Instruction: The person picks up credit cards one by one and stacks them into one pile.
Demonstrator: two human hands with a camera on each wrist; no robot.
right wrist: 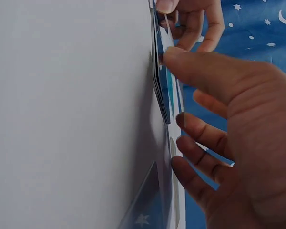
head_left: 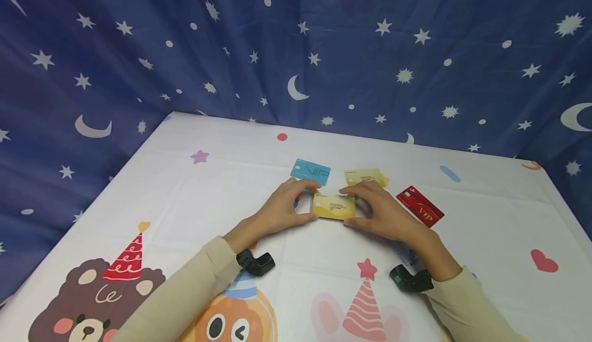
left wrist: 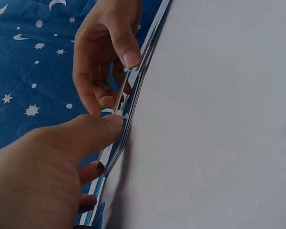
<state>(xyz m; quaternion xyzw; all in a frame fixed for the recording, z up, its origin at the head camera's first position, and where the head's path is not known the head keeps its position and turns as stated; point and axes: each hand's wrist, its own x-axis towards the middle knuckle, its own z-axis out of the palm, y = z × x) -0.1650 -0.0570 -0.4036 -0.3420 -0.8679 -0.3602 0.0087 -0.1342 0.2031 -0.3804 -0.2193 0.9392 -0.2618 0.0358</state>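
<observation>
Both hands pinch a gold card (head_left: pixel 334 206) by its two short sides, thumbs at the near corners and index fingers at the far ones. My left hand (head_left: pixel 289 203) has its left end, my right hand (head_left: pixel 381 208) its right end. Seen edge-on in the left wrist view, the gold card (left wrist: pixel 120 95) is a thin line between the fingertips. Right below it lies a stack of cards (left wrist: pixel 121 148), its layered edges showing. The right wrist view shows that stack (right wrist: pixel 159 90) beside the right thumb, with the other right fingers spread behind. The gold card mostly hides the stack from above.
A blue VIP card (head_left: pixel 311 171) lies beyond the left hand. Gold cards (head_left: pixel 365 176) overlap beyond the right fingers, and a red VIP card (head_left: pixel 421 207) lies right of them. Partly under the right forearm is a bluish card (head_left: pixel 407 254). A starry curtain (head_left: pixel 296 49) hangs behind the table.
</observation>
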